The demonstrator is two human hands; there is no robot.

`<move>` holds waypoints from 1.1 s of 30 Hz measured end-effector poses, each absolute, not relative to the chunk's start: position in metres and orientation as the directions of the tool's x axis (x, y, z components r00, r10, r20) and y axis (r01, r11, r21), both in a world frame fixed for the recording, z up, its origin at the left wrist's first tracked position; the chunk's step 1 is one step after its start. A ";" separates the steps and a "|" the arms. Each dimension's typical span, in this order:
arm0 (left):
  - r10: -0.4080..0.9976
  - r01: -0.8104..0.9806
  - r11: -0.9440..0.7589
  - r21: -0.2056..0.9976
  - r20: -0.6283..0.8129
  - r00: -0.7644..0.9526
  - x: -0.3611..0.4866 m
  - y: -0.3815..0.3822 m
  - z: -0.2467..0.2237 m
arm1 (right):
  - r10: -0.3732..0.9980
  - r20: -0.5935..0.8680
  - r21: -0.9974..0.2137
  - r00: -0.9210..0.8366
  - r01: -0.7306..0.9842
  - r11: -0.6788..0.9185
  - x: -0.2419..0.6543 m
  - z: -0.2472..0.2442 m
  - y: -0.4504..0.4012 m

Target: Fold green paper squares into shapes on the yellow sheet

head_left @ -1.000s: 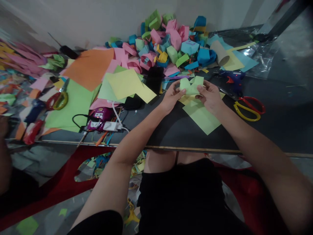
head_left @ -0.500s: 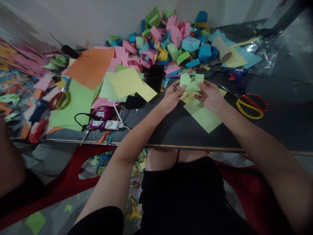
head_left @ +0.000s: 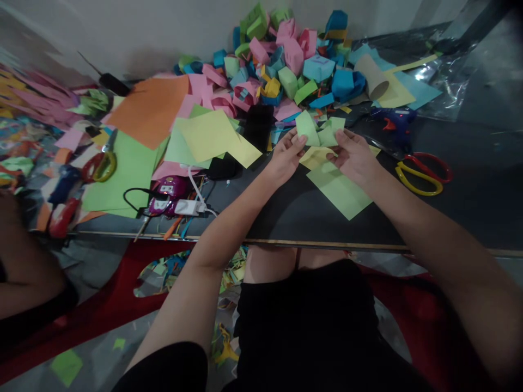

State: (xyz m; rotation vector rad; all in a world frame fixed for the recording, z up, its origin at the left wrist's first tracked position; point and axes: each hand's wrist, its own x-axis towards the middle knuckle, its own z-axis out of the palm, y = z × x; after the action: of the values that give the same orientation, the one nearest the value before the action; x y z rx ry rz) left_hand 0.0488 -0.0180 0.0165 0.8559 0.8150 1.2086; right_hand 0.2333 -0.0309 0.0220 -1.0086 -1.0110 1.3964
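Holds a folded pale-green paper (head_left: 327,137) raised over the desk (head_left: 278,218), between the near edge and the heap of paper pieces (head_left: 293,57) along the far edge. Pinches its left end between thumb and fingers of the left hand (head_left: 288,156), clasped tight; pins its right end under the thumb of the right hand (head_left: 354,157), fingers loosely curled below. Grips opposite ends, seemingly to steady the piece and leave its flaps free. Leaves a green sheet (head_left: 347,198) flat toward the near edge, probably for easy reach, and scissors (head_left: 420,191) rightward, likely parked aside. Compared with half a second earlier, spaces both thumbs slightly wider and tips the left flap further left.
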 end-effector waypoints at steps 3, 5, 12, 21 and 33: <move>0.987 -0.391 0.100 0.915 -0.041 0.156 0.045 -0.015 0.016 | 0.998 -0.040 -0.945 -0.040 -0.322 -0.051 0.235 0.019 -0.028; 0.985 -0.387 0.097 0.917 -0.034 0.168 0.043 -0.014 0.017 | 0.998 -0.047 -0.936 -0.047 -0.347 -0.060 0.237 0.017 -0.027; 0.981 -0.338 0.058 0.939 0.009 0.194 0.041 -0.014 0.015 | 0.994 -0.013 -0.912 -0.109 -0.407 -0.056 0.241 0.021 -0.028; 0.946 -0.341 -0.050 0.939 0.154 0.285 0.038 -0.012 0.007 | 0.985 0.146 -0.980 -0.097 -0.149 0.130 0.239 0.016 -0.025; 0.863 0.029 -0.280 0.960 0.238 0.445 0.011 -0.003 0.024 | 0.978 0.207 -0.978 -0.023 -0.001 0.207 0.248 -0.001 -0.016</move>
State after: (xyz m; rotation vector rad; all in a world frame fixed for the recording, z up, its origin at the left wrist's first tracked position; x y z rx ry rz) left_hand 0.0115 -0.0032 0.0235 1.6529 0.7866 0.9993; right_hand 0.2481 -0.0159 -0.0013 -1.0441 -1.3182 1.0700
